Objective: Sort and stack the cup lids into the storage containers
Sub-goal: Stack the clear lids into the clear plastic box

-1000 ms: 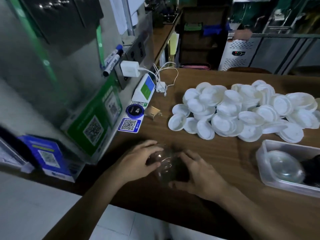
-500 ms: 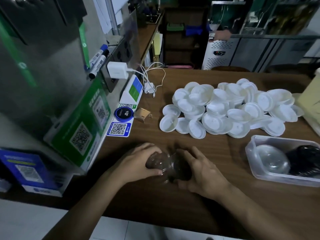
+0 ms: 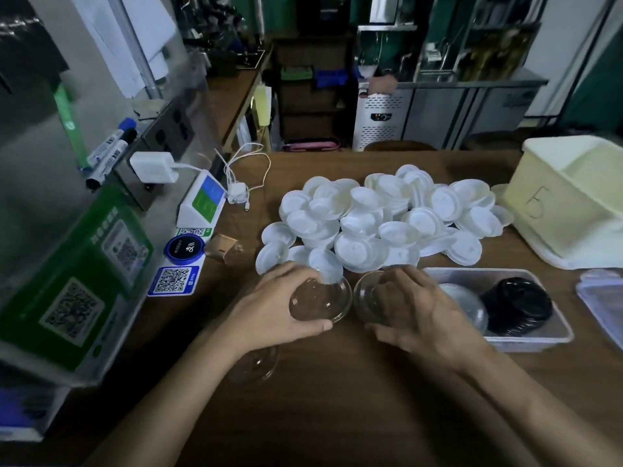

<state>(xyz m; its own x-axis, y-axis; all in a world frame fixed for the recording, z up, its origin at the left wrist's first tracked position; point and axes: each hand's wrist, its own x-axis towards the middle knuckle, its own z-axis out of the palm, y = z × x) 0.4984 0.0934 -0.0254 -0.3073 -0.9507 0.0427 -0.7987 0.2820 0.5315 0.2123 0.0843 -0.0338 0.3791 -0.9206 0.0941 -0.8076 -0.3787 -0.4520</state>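
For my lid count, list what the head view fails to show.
Head view:
- Clear lid in the right hand: fingers cover most; single or stack unclear.
- Black lids: too dark to count.
- Cream bin: cut by right edge, contents out of sight.
- White lid pile: lower ones buried.
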